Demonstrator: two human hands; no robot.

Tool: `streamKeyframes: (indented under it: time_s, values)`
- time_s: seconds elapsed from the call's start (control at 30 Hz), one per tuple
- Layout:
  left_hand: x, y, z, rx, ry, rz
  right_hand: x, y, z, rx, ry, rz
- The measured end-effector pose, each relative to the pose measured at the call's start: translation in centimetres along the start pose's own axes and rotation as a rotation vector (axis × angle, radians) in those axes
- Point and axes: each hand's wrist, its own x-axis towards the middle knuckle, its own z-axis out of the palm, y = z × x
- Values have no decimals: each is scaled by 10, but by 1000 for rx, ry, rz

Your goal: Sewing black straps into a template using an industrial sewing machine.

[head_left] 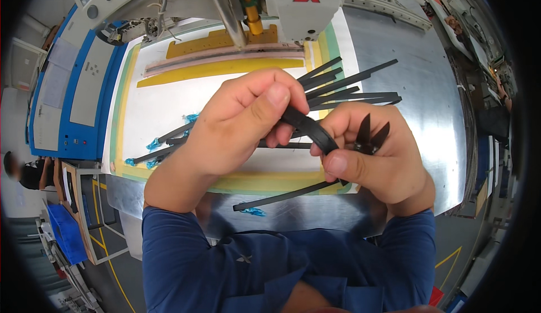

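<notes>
Between my hands a short black strap (307, 125) is bent in an arc. My left hand (242, 124) pinches its upper end. My right hand (372, 161) grips its lower end with thumb and fingers, and also holds small black snips (366, 130) with the blades pointing up. Behind and under my hands, several black strips (366, 75) lie fanned out on a white sheet (147, 110) edged in yellow and green. Some have bright blue tangled material (153, 143) at their left ends. A separate strip (262, 202) lies near the front edge, with more blue material beside it.
A sewing machine head (301, 6) stands above yellow plates (220, 65) on the metal table (411, 87). At left are a blue and white cabinet (65, 87), a blue bin (63, 228) and a person in dark clothing (34, 172). Another person's arm (501, 90) shows at far right.
</notes>
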Motion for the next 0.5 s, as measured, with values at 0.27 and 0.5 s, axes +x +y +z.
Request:
streamKeyframes:
  time_s: [0.27, 0.5]
  values:
    - [-1, 0, 5, 16, -12, -7, -3, 3, 2, 46, 3, 45]
    - [-2, 0, 6, 1, -57, -14, -5, 2, 2, 29, -32, 46]
